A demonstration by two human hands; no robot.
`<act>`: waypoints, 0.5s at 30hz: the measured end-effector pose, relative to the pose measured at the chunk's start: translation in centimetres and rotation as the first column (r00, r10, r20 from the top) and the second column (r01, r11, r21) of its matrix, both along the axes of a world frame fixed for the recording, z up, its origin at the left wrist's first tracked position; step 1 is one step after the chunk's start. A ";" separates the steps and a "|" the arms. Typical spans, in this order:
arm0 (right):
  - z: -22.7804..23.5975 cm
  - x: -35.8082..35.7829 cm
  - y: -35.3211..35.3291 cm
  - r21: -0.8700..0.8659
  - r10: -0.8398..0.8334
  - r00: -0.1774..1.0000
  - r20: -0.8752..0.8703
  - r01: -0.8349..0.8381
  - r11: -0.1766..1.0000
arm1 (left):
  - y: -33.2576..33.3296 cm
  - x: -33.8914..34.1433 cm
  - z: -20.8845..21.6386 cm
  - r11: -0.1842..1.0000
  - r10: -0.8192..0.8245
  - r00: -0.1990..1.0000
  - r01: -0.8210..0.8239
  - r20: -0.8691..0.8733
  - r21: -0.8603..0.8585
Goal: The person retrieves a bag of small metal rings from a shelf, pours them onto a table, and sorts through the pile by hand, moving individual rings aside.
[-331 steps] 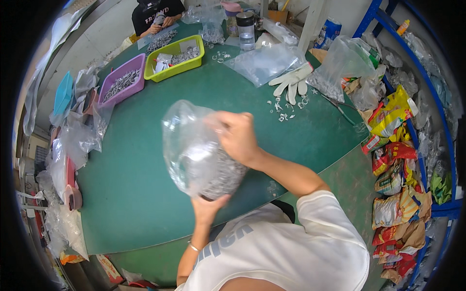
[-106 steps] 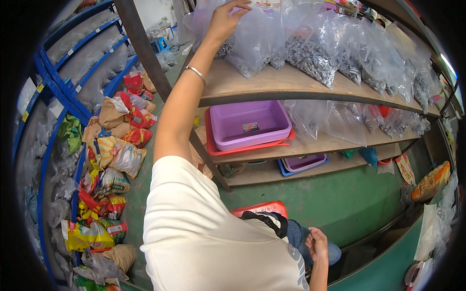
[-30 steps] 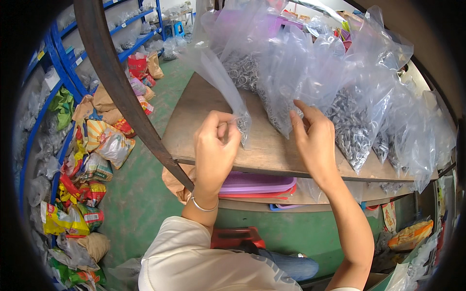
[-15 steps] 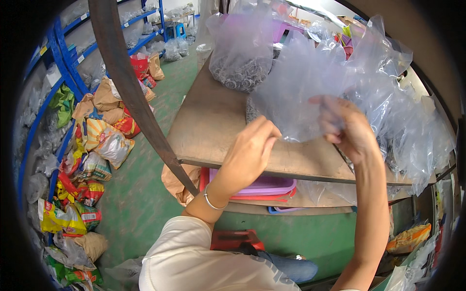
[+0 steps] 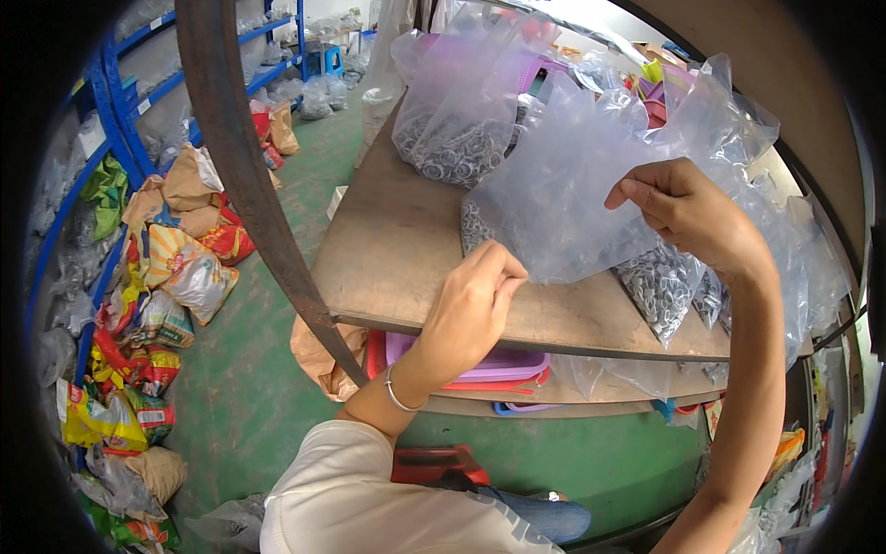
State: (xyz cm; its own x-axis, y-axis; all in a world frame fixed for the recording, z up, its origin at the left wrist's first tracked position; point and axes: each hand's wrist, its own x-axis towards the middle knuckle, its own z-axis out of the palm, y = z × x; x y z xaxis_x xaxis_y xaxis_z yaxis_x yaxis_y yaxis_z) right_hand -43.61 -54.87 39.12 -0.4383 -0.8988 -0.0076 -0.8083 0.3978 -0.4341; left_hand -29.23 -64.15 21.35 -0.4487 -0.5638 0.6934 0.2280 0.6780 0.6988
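Observation:
A cloudy clear plastic bag (image 5: 563,185) hangs in front of me above the table's near half. My left hand (image 5: 475,300) is closed in a pinch at the bag's lower left corner. In front of the bag's right side is my right hand (image 5: 688,212), its fingers curled and thumb pressed to the forefinger; what they hold, if anything, is too small to make out. Behind the bag stands a clear bag of grey metal rings (image 5: 457,148). Below my right hand lies another bag of small grey metal parts (image 5: 660,291).
The brown table (image 5: 369,268) carries more clear bags (image 5: 720,138) on its right. A rusty metal post (image 5: 249,175) rises at its left corner. Purple and red trays (image 5: 471,365) sit on the shelf below. Several sacks (image 5: 189,272) line the blue rack (image 5: 120,138) at left.
My right hand has moved right and slightly up, its fingers closing together. The left hand stays at the bag's corner. The bag of small metal parts on the right shows more.

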 end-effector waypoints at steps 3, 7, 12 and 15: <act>0.1 -0.4 -0.4 0.038 0.106 0.971 -0.212 -0.100 0.994 | 0.0 0.0 -0.1 1.000 -0.004 1.000 0.004 -0.011 0.005; 0.4 -1.4 -1.5 -0.156 0.032 0.966 -0.256 -0.074 0.985 | 0.0 0.1 -0.3 0.999 -0.010 1.000 0.010 0.008 0.042; 1.0 -0.2 -2.0 0.011 -0.041 0.986 -0.160 0.043 0.999 | -0.2 0.0 -0.5 1.000 0.000 1.000 0.000 -0.025 0.012; 2.0 0.7 -1.8 0.051 0.041 0.997 0.067 -0.044 0.998 | -0.2 0.0 -0.5 1.000 -0.008 1.000 0.008 -0.030 0.014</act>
State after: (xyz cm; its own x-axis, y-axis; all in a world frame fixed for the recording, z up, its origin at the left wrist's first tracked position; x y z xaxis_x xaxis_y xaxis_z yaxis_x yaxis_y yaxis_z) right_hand -42.87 -56.65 41.12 -0.3968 -0.9141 -0.0830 -0.7953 0.3876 -0.4661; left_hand -29.23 -64.36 20.89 -0.4327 -0.5701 0.6984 0.2544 0.6660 0.7013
